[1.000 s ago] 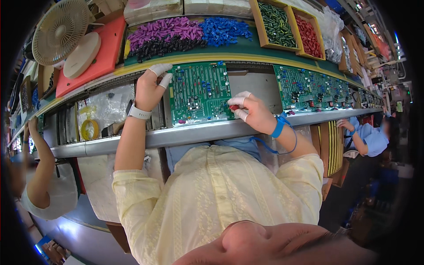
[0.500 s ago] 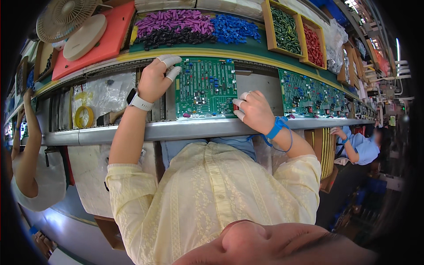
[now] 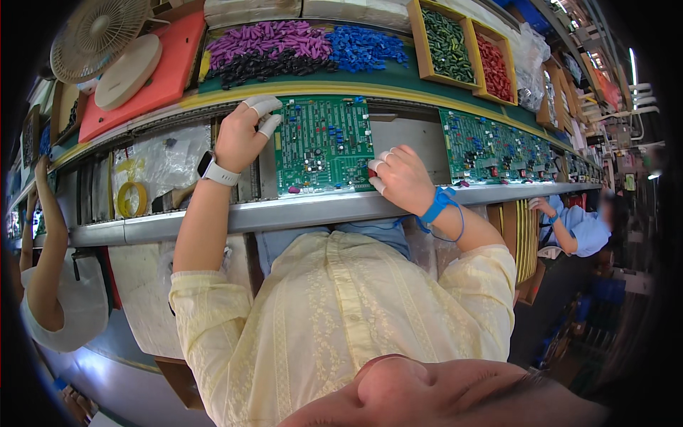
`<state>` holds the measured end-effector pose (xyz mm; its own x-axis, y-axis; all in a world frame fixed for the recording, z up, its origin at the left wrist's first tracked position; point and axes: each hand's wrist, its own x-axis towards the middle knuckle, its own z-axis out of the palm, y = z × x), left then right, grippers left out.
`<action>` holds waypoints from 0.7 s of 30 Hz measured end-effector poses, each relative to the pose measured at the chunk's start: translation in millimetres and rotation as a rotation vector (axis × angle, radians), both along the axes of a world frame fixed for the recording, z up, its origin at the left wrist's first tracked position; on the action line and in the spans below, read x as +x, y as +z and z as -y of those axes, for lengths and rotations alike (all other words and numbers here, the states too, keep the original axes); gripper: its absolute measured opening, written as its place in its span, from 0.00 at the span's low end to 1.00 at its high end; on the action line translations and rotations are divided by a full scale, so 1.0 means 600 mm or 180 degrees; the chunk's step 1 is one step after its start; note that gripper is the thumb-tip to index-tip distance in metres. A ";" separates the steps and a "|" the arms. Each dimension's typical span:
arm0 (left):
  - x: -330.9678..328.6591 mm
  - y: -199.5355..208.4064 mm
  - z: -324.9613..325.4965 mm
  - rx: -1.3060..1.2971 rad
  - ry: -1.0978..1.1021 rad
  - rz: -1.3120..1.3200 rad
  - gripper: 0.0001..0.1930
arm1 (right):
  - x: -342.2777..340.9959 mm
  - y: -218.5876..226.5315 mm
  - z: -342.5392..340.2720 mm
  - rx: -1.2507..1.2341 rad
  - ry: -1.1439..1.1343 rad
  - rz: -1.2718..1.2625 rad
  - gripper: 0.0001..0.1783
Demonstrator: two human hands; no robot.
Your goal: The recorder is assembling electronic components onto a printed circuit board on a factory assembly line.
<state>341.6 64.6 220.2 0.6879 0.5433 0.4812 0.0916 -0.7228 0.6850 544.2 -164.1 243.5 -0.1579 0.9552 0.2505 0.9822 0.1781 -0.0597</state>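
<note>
A green circuit board (image 3: 324, 142) studded with small parts lies on the rail in front of me. At its far left corner is my left hand (image 3: 240, 139), with white finger covers. Its thumb and forefinger are bent against the board's edge. My right hand (image 3: 404, 178), also in finger covers and wearing a blue wrist strap (image 3: 439, 204), is at the near right corner. Its fingers are closed around a small red component (image 3: 371, 169) at the board's edge, partly hidden by the fingertips. A purple part (image 3: 293, 190) sits at the near left edge.
Beyond the rail lie piles of purple (image 3: 270, 39), black (image 3: 267, 65) and blue components (image 3: 366, 48). Trays hold green (image 3: 447, 46) and red parts (image 3: 494, 67). More boards (image 3: 498, 151) line the rail at right. A yellow tape roll (image 3: 132, 199) lies left. Co-workers sit both sides.
The whole view has shifted slightly, so the board, bins and hands appear a little further left. Both hands keep the same places on the board.
</note>
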 end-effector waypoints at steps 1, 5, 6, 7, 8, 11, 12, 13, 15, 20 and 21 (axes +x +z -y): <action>0.003 0.002 -0.001 -0.0088 0.0005 -0.0045 0.12 | 0.001 0.001 -0.001 -0.0059 0.0006 0.0054 0.09; 0.007 -0.004 -0.011 0.0246 0.0025 -0.0017 0.12 | 0.004 -0.004 -0.007 0.0098 0.0007 0.0287 0.06; 0.004 -0.002 -0.011 0.0211 0.0034 -0.0112 0.12 | 0.003 -0.007 -0.009 0.0130 0.0162 0.0434 0.04; 0.000 -0.006 -0.013 0.0207 0.0039 -0.0141 0.11 | 0.003 -0.014 -0.012 0.0153 0.0314 0.0563 0.04; 0.001 -0.008 -0.013 0.0175 0.0046 -0.0191 0.11 | 0.006 -0.027 -0.014 0.0262 0.0365 0.0523 0.03; 0.006 0.002 -0.006 0.0201 -0.0062 -0.0229 0.11 | 0.014 -0.021 -0.012 0.0160 0.0205 0.0608 0.04; 0.005 0.000 -0.007 0.0319 -0.0077 -0.0270 0.10 | 0.019 -0.014 -0.011 0.0093 0.0262 0.0150 0.05; 0.003 -0.007 -0.007 0.0319 -0.0065 -0.0212 0.10 | 0.028 -0.005 -0.009 0.0044 0.0334 -0.0306 0.07; 0.000 -0.014 -0.009 0.0321 0.0000 -0.0218 0.10 | 0.094 0.049 -0.021 0.0181 0.0022 -0.0360 0.09; 0.013 0.003 -0.010 0.0500 0.0086 -0.0289 0.10 | 0.401 0.074 -0.045 0.0477 -0.1949 -0.0005 0.08; 0.024 0.007 -0.009 0.0480 0.0025 -0.0289 0.10 | 0.437 0.073 -0.046 0.0233 -0.2269 -0.0072 0.09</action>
